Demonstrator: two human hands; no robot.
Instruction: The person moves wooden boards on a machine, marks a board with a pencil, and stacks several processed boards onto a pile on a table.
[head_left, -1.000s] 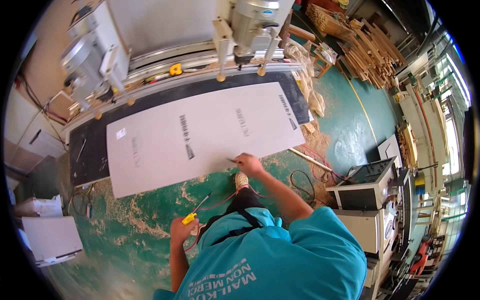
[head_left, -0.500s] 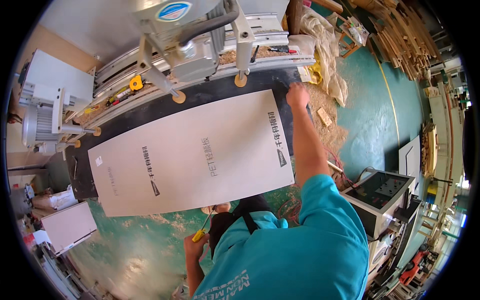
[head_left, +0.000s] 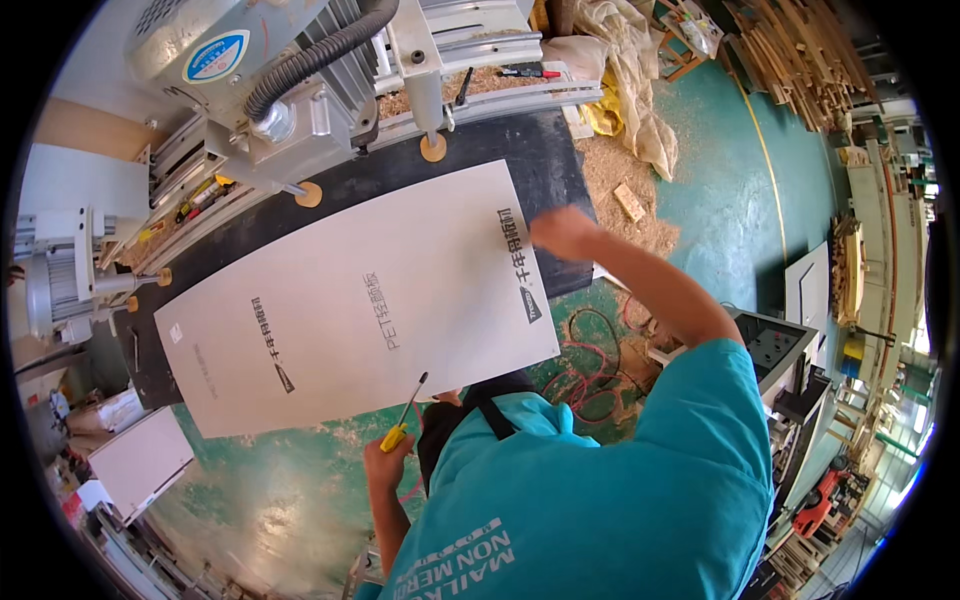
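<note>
A long white panel with dark printing lies flat on the black bed of a machine in front of me. My left hand, low beside my body, is closed round the yellow handle of a screwdriver. The screwdriver's shaft points up toward the panel's near edge, its dark tip appearing over that edge. My right hand is at the panel's right edge, its fingers curled and smeared by motion. Whether it touches the panel or grips anything, I cannot tell.
Above the bed's far side stands a grey machine head with round wooden-looking pads on rods. Sawdust and a small wooden block lie to the right. Red hoses trail on the green floor near a control box.
My right hand has moved left and nearer, from the black bed's far right to the panel's right edge. The left hand still holds the screwdriver. The whole view has shifted.
</note>
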